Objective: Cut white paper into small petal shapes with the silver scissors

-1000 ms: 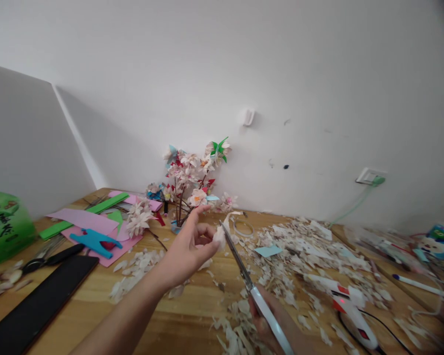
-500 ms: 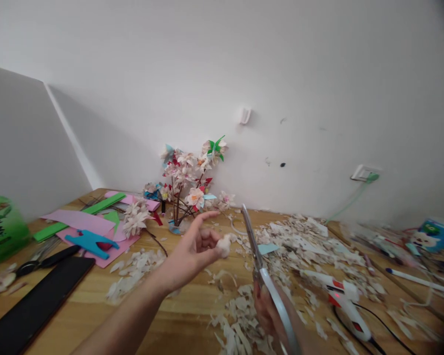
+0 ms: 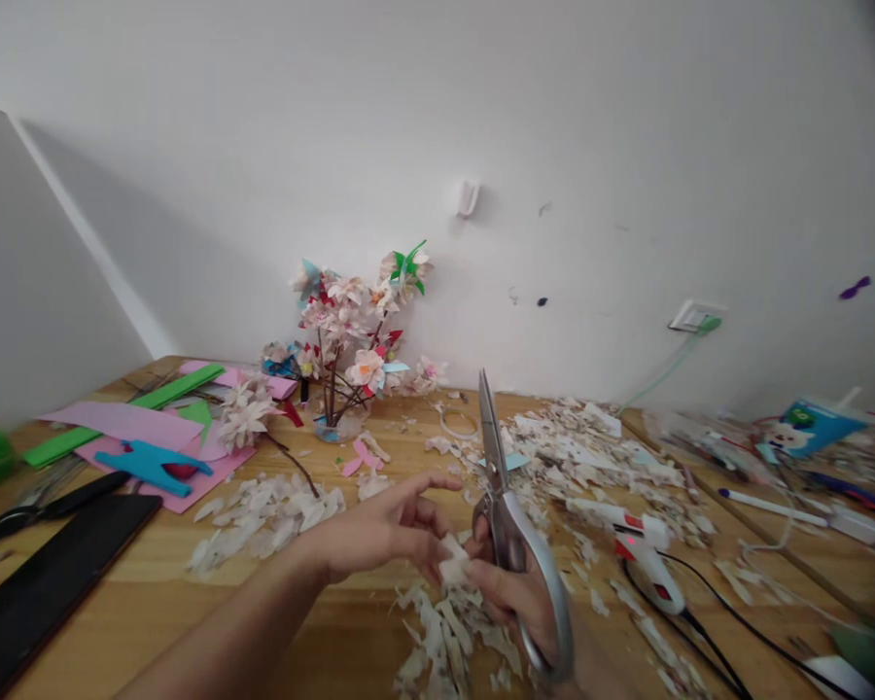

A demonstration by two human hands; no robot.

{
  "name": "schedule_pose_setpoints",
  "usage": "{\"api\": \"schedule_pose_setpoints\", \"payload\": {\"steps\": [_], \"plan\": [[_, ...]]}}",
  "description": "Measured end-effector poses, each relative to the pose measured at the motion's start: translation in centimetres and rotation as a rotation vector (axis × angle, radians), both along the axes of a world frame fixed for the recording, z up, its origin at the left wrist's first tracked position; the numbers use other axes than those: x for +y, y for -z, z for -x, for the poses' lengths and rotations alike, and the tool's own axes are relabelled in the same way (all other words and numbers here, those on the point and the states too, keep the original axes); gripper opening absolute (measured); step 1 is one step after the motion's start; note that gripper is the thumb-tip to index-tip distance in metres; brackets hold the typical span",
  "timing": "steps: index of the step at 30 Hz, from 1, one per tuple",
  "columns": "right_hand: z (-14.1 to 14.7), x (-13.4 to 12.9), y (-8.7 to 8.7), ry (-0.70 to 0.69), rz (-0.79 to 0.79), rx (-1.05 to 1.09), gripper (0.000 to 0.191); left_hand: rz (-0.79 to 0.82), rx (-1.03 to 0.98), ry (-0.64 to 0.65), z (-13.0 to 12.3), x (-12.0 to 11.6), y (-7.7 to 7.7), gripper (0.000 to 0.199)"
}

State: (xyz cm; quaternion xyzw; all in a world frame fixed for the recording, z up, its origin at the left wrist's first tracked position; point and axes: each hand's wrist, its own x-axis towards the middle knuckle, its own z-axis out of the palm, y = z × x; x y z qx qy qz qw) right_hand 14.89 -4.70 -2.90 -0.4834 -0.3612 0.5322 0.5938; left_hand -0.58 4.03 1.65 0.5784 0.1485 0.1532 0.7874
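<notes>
Pinching here with the left hand (image 3: 390, 530), pointing its index finger (image 3: 437, 481) across, gripping with the right hand (image 3: 517, 588) just beside!

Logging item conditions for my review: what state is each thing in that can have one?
Scissors: in the right hand, blades upward, together or nearly so.
White piece: at the fingertips of both right and left hand.
Glue gun: lying down, red light lit.
Plug: in the wall socket.
Black slab: flat, face dark.
Flower bunch: standing.
</notes>
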Motion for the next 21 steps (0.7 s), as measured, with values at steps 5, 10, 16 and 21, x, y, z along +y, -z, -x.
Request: {"api": "schedule_pose_setpoints", "payload": {"steps": [5,10,16,21], "plan": [[-0.2,0.4,-0.3,0.192,-0.082,-0.005,0.047,0.231,0.06,-0.179,-0.5,-0.5,-0.3,0.045],[-0.2,1.0,0.4,0.319,-0.102,-0.041,0.046,0.286,0.016,-0.342,-1.4,-0.9,0.3,0.05],[0.1,1.0,0.4,0.31,-0.067,-0.071,0.048,0.21,-0.024,-0.405,-1.5,-0.9,0.2,0.051],[-0.2,0.5,0.1,0.247,-0.053,-0.061,0.041,0.266,-0.13,-0.5,-0.8,-0.8,-1.1,0.041]]}}
